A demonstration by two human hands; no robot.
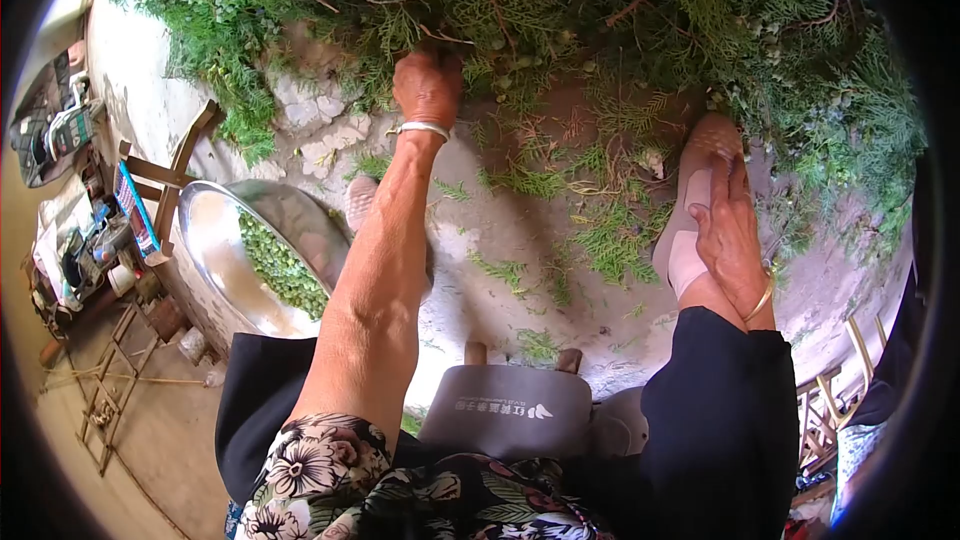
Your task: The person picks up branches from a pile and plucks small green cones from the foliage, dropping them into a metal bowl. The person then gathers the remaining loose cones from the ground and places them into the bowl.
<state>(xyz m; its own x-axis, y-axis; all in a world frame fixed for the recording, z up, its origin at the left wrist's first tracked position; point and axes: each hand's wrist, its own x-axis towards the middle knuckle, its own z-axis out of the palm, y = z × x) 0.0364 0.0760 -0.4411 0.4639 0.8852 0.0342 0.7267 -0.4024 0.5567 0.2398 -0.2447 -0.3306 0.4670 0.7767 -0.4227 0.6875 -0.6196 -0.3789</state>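
My left hand [426,85] reaches forward to the near edge of a heap of cut cypress branches [560,0]. Its fingers curl down among the foliage beside a thin brown twig, and whatever they hold is hidden. A pale bangle circles that wrist. My right hand [733,240] rests against my right shoe [710,140] and ankle, fingers stretched out, nothing visible in it. To the left of my left forearm, a tilted metal basin [215,240] contains many small green cones [275,260]. My other shoe [360,202] shows partly behind that forearm.
Loose green sprigs [625,245] litter the concrete floor [490,210] between my feet. A small wooden chair [160,180] stands beyond the basin. Near my lap is a grey printed seat or cloth [510,408]. Wooden frames and clutter line the left side. At far right stands a wooden rack [830,385].
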